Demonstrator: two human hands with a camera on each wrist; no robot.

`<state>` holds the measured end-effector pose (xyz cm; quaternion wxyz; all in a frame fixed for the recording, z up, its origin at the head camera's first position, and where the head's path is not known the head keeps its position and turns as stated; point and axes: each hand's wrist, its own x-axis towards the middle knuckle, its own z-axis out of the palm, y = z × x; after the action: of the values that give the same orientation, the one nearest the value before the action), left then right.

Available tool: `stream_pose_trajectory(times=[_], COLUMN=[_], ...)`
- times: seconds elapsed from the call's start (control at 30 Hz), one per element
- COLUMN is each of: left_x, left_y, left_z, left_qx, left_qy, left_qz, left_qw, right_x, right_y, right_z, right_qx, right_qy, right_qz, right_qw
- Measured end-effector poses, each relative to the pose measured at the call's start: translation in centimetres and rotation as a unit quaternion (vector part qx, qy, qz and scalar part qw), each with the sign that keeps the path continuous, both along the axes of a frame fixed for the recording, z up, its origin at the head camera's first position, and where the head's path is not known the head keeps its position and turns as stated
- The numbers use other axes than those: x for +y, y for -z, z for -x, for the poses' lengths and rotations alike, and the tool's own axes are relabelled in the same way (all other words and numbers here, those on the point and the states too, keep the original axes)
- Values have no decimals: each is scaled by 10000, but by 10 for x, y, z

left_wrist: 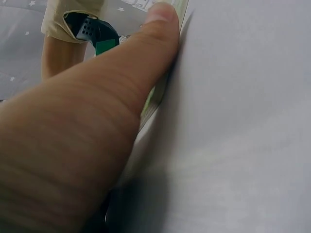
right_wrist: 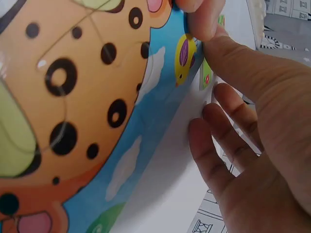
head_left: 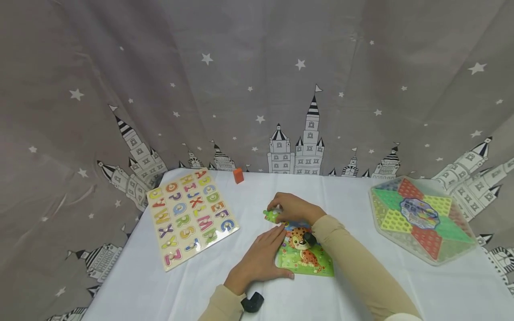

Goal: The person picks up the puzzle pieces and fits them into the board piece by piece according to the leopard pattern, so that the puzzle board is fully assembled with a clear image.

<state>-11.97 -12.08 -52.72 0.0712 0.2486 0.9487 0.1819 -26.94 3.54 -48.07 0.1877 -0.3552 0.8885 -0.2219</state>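
Note:
A jigsaw puzzle [head_left: 307,258] with a spotted leopard cub lies flat on the white table in the head view. My left hand [head_left: 263,252] rests along its left side, fingers extended, thumb at the lower left corner. In the left wrist view the left thumb [left_wrist: 146,53] lies straight beside the board's edge. My right hand [head_left: 295,207] is at the puzzle's upper left, pinching a green puzzle piece [head_left: 271,216] between thumb and index finger. Up close, that green piece, marked with a red flower, is partly hidden behind the right thumb [right_wrist: 238,60]; the other right fingers are loosely bent.
To the left lies a wooden alphabet board [head_left: 192,218] with colored letters. A small orange-red block [head_left: 238,175] stands at the table's back edge. On the right is a hexagonal Chinese checkers board [head_left: 425,218]. Behind hangs a grey curtain [head_left: 249,67] with stars and castles.

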Motion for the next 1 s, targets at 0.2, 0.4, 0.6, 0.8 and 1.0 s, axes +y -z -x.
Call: stream_pose_trajectory(times=[0.2,0.4,0.6,0.8,1.0], left_x=[0,2,1,0,1], left_y=[0,-2,-1,-2,-5], left_z=[-1,-2,0,-1,-2], left_qx=[40,-52,49,-31,-74], left_qy=[33,16,15,-5,-43], left_qz=[-55,-104,-82,-109,-150], left_qw=[10000,9999,10000,9999,9999], right_x=[-3,1,20,50,70], right_y=[-2,0,6,0,8], right_z=[1,4,2,-34,-92], right_qx=[41,-21,-613,-1159,-1351], right_qy=[94,292,1153,1745,1789], right_qz=[-142,-118,1013,2146,2264], right_qw=[9998,9995,9863,9540,9479])
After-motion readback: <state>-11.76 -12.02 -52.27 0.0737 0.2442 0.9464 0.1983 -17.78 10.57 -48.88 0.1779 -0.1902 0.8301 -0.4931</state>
